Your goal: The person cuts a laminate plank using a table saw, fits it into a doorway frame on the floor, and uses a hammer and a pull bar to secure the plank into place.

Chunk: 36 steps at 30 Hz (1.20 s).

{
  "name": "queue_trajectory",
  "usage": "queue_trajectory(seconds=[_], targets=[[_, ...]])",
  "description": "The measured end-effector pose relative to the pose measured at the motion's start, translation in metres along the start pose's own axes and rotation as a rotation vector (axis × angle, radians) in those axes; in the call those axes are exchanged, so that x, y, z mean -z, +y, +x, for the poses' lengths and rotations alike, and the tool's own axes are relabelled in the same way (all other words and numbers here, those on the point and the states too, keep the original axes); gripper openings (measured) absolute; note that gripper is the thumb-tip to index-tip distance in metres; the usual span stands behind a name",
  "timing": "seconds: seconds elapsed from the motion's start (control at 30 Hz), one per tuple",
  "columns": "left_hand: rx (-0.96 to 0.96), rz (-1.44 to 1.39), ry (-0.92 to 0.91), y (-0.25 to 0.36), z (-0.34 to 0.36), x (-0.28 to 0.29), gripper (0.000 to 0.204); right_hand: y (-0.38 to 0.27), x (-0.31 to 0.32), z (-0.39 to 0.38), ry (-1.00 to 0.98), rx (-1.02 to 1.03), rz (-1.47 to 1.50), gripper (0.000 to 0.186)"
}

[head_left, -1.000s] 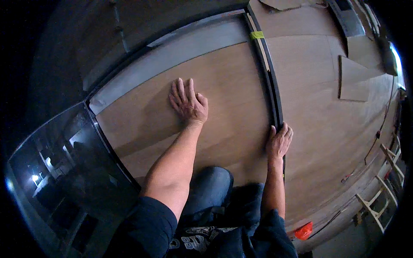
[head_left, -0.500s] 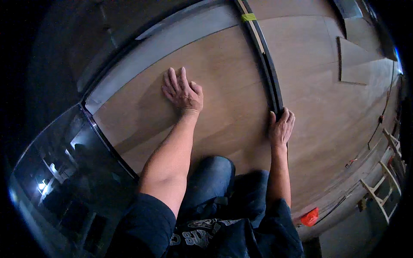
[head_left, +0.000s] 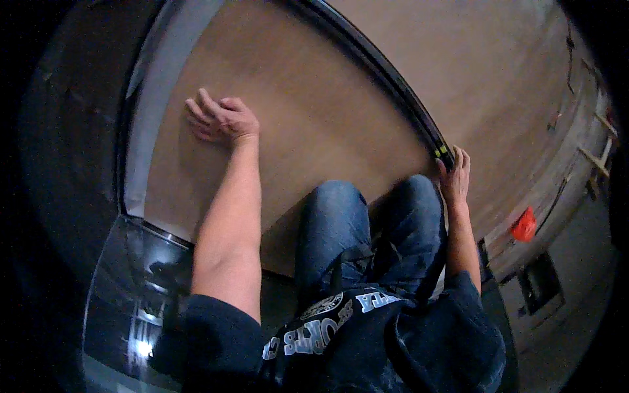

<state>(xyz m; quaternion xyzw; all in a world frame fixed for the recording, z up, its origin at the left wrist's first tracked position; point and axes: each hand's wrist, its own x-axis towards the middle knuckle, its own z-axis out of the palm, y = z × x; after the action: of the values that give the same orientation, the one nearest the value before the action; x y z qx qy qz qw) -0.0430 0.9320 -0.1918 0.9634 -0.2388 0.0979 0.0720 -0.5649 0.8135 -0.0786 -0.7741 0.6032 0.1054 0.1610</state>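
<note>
A broad brown board-like floor surface [head_left: 301, 124] lies in front of me. My left hand [head_left: 223, 122] leans on it at the left, fingers spread and a little bent, holding nothing. A long dark strip [head_left: 386, 72] runs across the surface from the top middle down to the right. At its near end my right hand [head_left: 455, 177] grips it, thumb on the left side and fingers on the right. Yellow-green marks show on the strip just above this hand. What lies under my right palm is hidden.
My bent knees [head_left: 337, 213] are between my arms. Along the left edge of the boards runs a pale grey band [head_left: 157, 85]. Below it stands a dark, glossy panel [head_left: 141, 295] with light reflections. A red object [head_left: 523, 225] lies at the right, near a pale wooden frame [head_left: 595, 160].
My view has turned and shifted, so the strip now slants toward the right. My left hand appears farther left, still on the boards. My right hand is still at the strip.
</note>
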Motion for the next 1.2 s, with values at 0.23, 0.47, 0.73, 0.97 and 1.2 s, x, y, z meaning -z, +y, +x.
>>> queue_trajectory(seconds=[0.23, 0.47, 0.73, 0.97, 1.2], targets=[[0.044, 0.017, 0.001, -0.008, -0.003, -0.014, 0.056, 0.037, -0.004, -0.026, -0.104, -0.258, 0.089, 0.062], [-0.016, 0.021, 0.085, -0.006, -0.002, -0.025, 0.057, 0.071, -0.024, -0.05, -0.027, -0.527, 0.261, 0.069], [0.133, 0.031, 0.007, 0.007, 0.023, 0.007, 0.051, 0.064, -0.058, -0.004, 0.079, -0.262, 0.222, 0.057], [-0.001, 0.016, 0.039, 0.009, 0.012, 0.006, 0.056, 0.093, -0.073, -0.017, 0.075, -0.224, 0.225, 0.045], [-0.009, -0.028, -0.002, 0.022, 0.005, 0.02, 0.056, 0.123, -0.038, -0.017, -0.172, -0.151, 0.183, 0.041]])
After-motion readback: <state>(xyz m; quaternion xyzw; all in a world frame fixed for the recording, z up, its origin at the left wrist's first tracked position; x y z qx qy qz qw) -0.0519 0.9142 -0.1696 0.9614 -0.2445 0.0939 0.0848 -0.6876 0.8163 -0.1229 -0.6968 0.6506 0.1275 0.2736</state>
